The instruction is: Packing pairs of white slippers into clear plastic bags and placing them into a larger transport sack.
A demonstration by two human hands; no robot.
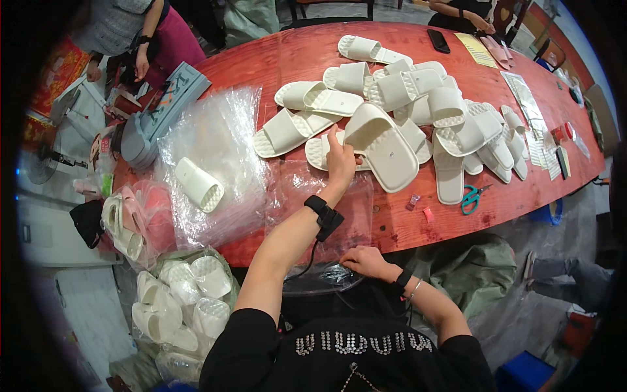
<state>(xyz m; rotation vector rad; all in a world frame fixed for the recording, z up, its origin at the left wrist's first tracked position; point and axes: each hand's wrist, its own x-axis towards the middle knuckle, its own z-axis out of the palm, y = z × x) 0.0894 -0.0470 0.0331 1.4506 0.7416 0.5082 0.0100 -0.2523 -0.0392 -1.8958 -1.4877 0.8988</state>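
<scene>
My left hand [341, 161] reaches out over the red table [274, 59] and grips a white slide slipper [381, 140] at the near edge of a pile of white slippers [424, 104]. My right hand [366, 261] rests at the table's front edge, fingers pressed on a clear plastic bag [326, 274] that hangs over the edge. A black band wraps my left wrist. One bagged white slipper [199, 185] lies on a heap of clear plastic bags [215, 137] to the left.
Teal scissors [471, 196] and small pink clips [428, 214] lie right of my hands. Bagged slippers [183, 300] fill a sack at lower left. Grey slippers [157, 111] are stacked at the left end. Other people work at the far side, near a phone [438, 40].
</scene>
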